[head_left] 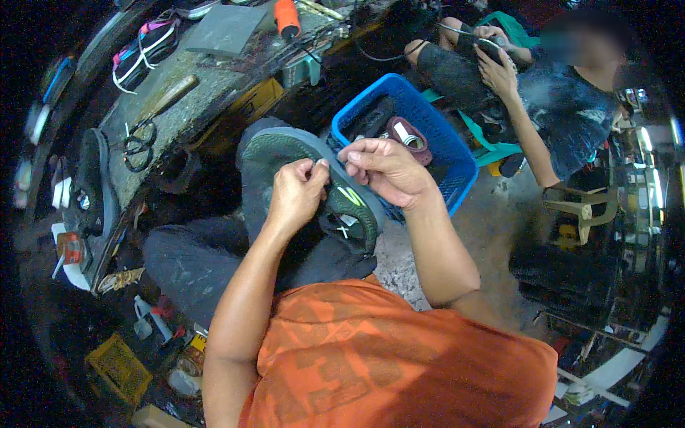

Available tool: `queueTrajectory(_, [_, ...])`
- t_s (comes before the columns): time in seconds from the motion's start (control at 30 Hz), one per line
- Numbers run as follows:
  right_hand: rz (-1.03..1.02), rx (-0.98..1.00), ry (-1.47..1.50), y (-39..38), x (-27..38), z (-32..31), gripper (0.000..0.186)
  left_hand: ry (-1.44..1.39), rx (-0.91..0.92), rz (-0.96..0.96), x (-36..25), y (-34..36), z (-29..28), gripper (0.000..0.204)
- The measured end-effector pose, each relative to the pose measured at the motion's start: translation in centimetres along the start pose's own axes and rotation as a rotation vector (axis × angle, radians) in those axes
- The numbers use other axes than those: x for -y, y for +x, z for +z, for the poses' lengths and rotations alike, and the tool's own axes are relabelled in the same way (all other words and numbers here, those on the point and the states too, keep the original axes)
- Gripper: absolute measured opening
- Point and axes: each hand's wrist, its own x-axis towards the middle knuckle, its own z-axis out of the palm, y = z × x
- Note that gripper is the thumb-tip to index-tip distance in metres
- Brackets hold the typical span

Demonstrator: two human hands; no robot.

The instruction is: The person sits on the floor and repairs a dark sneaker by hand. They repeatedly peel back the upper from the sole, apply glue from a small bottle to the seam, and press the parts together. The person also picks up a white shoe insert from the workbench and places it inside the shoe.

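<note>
"How do the hands stand?"

"The left hand (296,198) is curled tight, knuckles up. The right hand (389,172) has its thumb and forefinger drawn together, the other fingers loosely bent. Whether either one pinches something thin, I can't tell."

"What's the shoe (342,182) like?"

"Dark and greenish, with a textured, fabric-looking upper and a broad, rounded toe (270,151). A thick, smooth grey sole (303,137) curves round its edge, and a slanted pale green mark (349,196) sits on the side."

"Where is it, against the hands?"

"Directly beneath the left hand, its toe reaching past the knuckles, away from the wearer. The right hand is beside the sole, fingertips close to the rim; touching or not, I can't make out. The shoe lies tilted over dusty, dark cloth trousers (196,260)."

"And beyond?"

"Just past the right hand, a blue plastic basket (364,95) with rounded corners and pierced walls, holding a maroon item (422,148) with a white patch. Off to the left, a rough, worn desk (221,75) carries a wooden-handled tool (173,95), a flat grey sheet (225,30) and an orange cylinder (286,16)."

"Anyone nearby?"

"A seated person (571,107) at upper right, holding a dark object (488,51)."
</note>
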Motion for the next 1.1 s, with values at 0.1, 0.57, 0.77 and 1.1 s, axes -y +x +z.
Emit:
queueTrajectory(0.1, [-0.008, 0.033, -0.042, 0.0, -0.1, -0.2, 0.029, 0.014, 0.012, 0.024, -0.1, -0.1, -0.1, 0.043])
queueTrajectory(0.57, [-1.27, -1.012, -1.034, 0.0, -0.2, 0.0, 0.014, 0.075, -0.012, 0.039, -0.4, -0.1, -0.3, 0.045])
queueTrajectory(0.77, [-0.43, -0.257, -0.088, -0.4, 1.1, -0.7, 0.022, 0.004, 0.01, -0.01, -0.1, 0.0, -0.2, 0.044])
queueTrajectory(1.1, [-0.229, -0.213, -0.448, 3.0, -4.0, 0.3, 0.04, 0.015, -0.008, 0.026, 0.3, -0.3, -0.3, 0.044])
